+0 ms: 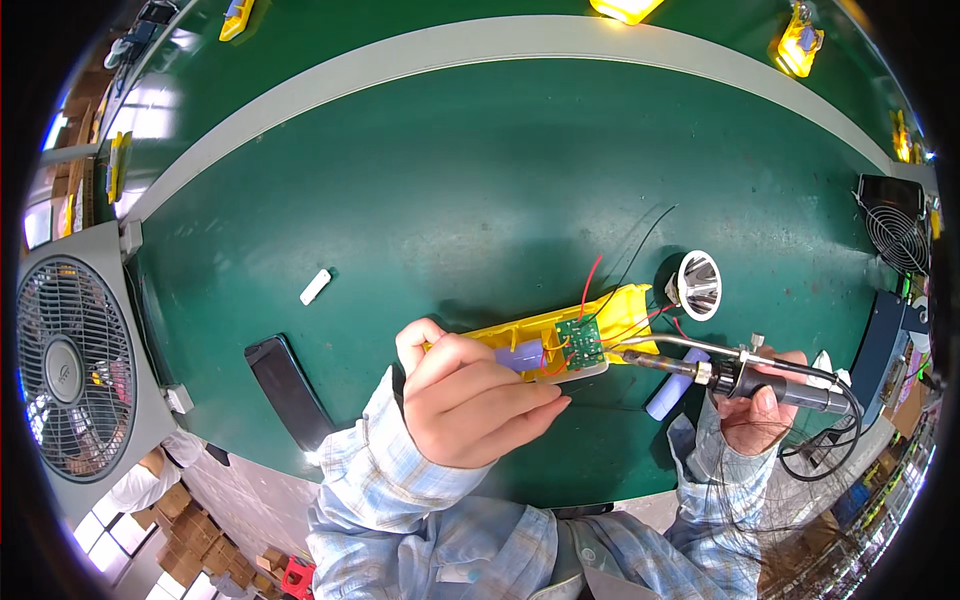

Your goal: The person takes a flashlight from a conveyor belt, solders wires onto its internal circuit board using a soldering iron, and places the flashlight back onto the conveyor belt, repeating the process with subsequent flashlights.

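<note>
My left hand [470, 400] is closed around the near-left part of a yellow plastic housing [625, 305]. Inside that housing lie a purple cylindrical battery [520, 355] and a small green circuit board [580, 343] with red, black and yellow wires. In my right hand [765, 405] is a soldering iron [735, 380] with a thin metal feed tube along it, pointing left. Its tip reaches close to the board's right edge; whether they touch I cannot tell. A silver reflector cup [698, 285] stands just beyond the housing, and a second purple battery [677, 385] lies below the iron.
On the green table [450, 180] lie a black phone [288, 390] and a small white piece [315, 287]. A grey fan [65, 370] stands at the left edge, a black fan unit [892, 225] at the right. Beyond a pale rail [500, 40] sit several yellow housings.
</note>
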{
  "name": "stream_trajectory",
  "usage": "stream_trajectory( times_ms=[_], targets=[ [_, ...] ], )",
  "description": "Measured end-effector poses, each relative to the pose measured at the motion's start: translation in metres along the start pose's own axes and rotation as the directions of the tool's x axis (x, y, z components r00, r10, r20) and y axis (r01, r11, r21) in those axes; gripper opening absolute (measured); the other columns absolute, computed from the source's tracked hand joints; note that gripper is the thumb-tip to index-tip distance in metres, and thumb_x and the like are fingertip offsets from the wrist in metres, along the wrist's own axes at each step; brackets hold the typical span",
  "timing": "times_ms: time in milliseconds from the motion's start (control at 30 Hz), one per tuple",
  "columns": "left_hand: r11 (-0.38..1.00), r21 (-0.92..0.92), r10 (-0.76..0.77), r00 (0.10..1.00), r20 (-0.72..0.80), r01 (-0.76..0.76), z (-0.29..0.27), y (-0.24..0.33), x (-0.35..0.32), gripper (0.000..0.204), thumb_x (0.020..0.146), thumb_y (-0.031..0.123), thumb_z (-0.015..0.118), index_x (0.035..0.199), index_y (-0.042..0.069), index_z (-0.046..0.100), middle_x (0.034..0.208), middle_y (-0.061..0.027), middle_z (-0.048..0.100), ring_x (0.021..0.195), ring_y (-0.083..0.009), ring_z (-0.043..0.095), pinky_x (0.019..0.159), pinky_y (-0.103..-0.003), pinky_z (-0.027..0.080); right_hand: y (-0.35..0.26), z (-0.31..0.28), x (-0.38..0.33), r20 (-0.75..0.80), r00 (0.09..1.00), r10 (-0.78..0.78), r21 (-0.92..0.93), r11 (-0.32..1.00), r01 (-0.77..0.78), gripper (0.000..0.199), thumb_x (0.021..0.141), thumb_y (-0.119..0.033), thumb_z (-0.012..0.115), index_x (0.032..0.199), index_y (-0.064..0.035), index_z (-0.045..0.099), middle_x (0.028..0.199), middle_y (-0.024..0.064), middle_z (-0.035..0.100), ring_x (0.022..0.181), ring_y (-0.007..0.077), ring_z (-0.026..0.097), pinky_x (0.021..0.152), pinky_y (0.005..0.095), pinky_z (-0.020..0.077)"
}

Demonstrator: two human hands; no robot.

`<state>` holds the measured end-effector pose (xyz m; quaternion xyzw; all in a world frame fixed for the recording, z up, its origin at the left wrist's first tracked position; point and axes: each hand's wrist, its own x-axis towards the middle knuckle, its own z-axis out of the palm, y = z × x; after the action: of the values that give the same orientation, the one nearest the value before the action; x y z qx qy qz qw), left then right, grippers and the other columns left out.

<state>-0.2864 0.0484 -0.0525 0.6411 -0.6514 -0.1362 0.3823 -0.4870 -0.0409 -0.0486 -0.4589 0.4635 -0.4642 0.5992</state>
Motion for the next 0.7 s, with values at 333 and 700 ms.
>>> stream_trajectory(
  times_ms=[333,700],
  targets=[
    [0.993,0.041,-0.113,0.992,-0.05,0.115,0.01,0.0021,0.0037,0.016,0.042,0.007,0.062,0.055,0.011,0.056,0.044,0.006,0.043,0.048,-0.0101,0.034,0.057,-0.027,0.023,0.0013,0.0008,-0.0013,-0.097,0.988,-0.117,-0.059,0.992,0.112,0.039,0.057,-0.029,0.063,0.071,-0.0026,0.038,0.054,0.0056,0.042,0.034,0.0066,0.037,0.032,0.0168,0.0314],
    [0.994,0.029,-0.107,0.993,-0.049,0.109,0.0103,0.0011,0.0044,0.015,0.042,0.006,0.062,0.056,0.01,0.056,0.043,0.0054,0.041,0.046,-0.0102,0.034,0.057,-0.027,0.023,0.0019,-0.0004,-0.0031,0.03,1.0,0.008,-0.046,0.999,-0.007,0.037,0.058,-0.026,0.062,0.072,-0.0028,0.037,0.058,0.0066,0.042,0.036,0.0058,0.035,0.032,0.0155,0.029]
  ],
)
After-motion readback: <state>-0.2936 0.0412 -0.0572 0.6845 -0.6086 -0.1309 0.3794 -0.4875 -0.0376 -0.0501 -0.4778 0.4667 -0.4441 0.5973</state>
